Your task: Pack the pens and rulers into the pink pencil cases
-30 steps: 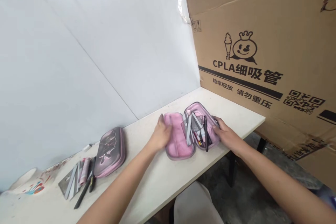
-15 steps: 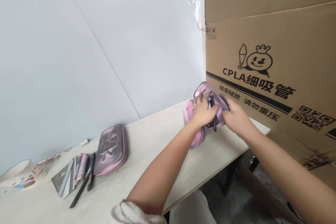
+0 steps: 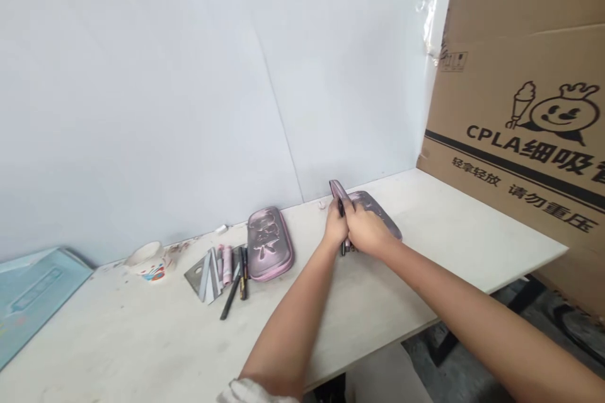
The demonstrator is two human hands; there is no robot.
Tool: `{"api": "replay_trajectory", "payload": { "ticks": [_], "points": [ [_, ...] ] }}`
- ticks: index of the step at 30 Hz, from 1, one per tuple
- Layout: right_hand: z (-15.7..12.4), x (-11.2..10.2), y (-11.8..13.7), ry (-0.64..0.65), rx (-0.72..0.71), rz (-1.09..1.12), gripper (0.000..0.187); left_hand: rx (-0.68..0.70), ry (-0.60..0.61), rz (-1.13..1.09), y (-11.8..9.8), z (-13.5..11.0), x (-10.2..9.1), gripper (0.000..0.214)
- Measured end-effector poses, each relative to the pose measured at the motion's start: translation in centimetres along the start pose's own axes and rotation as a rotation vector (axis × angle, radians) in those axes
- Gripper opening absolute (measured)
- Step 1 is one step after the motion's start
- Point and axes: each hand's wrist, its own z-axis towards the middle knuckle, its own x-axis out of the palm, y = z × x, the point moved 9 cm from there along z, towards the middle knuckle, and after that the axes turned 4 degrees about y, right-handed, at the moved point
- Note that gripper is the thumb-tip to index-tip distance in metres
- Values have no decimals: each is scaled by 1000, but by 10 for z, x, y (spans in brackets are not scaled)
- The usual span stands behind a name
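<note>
Both hands are together at a grey-pink pencil case [image 3: 378,213] near the wall. Its lid lies with the embossed outside up, while a narrow part stands upright between the hands. My left hand [image 3: 334,225], fingers closed, is on the left side around black pens [image 3: 343,248], whose ends poke out below. My right hand [image 3: 367,228] grips the upright part of the case from the right. The case's inside is hidden from me. To the left lies a second, closed grey-pink pencil case [image 3: 268,244] with a pink zip edge.
Beside the second case are black pens [image 3: 230,293], pink markers [image 3: 227,264], and grey-white strips on a metal plate [image 3: 193,277]. Further left stand a paper bowl [image 3: 150,261] and a light-blue package [image 3: 35,302]. A large cardboard box [image 3: 515,94] borders the white table [image 3: 463,233] at right.
My view has turned left. The pencil case, spread open with its pink inside showing, is now turned so its outside shows. My hands have come together on it.
</note>
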Motion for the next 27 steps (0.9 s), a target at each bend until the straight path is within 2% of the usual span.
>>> {"api": "replay_trajectory", "payload": {
  "ticks": [4, 6, 9, 11, 14, 17, 19, 22, 25, 27],
  "points": [
    [6, 6, 5, -38, -23, -37, 61, -35, 55, 436, 8, -12, -19, 55],
    [8, 5, -7, -65, 8, -57, 62, -75, 106, 593, 12, -19, -23, 55],
    [8, -7, -39, -124, 106, -135, 63, -87, 187, 655, 12, -30, -28, 51],
    [3, -26, -61, -192, 162, -157, 63, -79, 193, 552, 9, -35, -34, 47],
    [-17, -73, -87, -359, 206, -111, 65, -57, 166, 308, 2, -34, -46, 39],
    [-48, -123, -108, -581, 233, 115, 64, -46, 147, 151, -9, -25, -51, 35],
    [-60, -139, -114, -677, 214, 287, 62, -58, 136, 35, -17, -20, -48, 32],
    [-53, -130, -109, -669, 147, 530, 60, -123, 168, -226, -27, -17, -36, 36],
    [-25, -99, -89, -559, 71, 814, 53, -199, 186, -476, -37, -20, -28, 55],
    [-7, -75, -69, -466, 9, 1018, 43, -241, 142, -737, -42, -22, -31, 59]
  ]
}}
